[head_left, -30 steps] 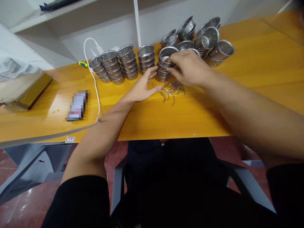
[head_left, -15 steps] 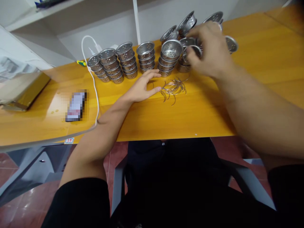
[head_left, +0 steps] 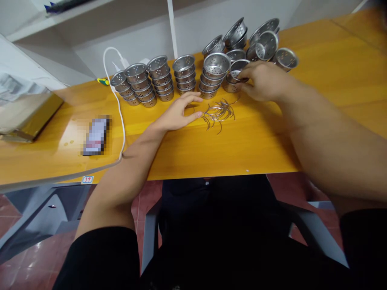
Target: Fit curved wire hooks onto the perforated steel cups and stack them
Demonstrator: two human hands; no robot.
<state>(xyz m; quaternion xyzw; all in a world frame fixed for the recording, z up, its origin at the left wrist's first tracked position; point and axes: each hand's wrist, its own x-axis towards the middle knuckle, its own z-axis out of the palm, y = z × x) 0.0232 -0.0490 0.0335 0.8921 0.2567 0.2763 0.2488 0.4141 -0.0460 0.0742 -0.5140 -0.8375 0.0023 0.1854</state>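
My right hand (head_left: 262, 80) pinches the rim of a small perforated steel cup (head_left: 235, 68) that rests on another cup just right of the nearest stack (head_left: 211, 74). My left hand (head_left: 178, 110) lies flat on the yellow table (head_left: 211, 149), fingers stretched out, its tips beside a loose pile of thin wire hooks (head_left: 218, 112). It holds nothing. Several stacks of the same cups (head_left: 148, 82) stand in a row along the table's back, left of my hands.
Loose cups (head_left: 263, 42) lie tumbled at the back right. A white cable (head_left: 119, 104) runs across the table past a phone (head_left: 96, 135). A gold-sided box (head_left: 28, 117) sits at the far left, with a small screwdriver (head_left: 103, 81) near the wall.
My right hand left the nearest stack, reached back to the loose cups, then came down and forward with a cup. The left hand stayed flat by the wire hooks.
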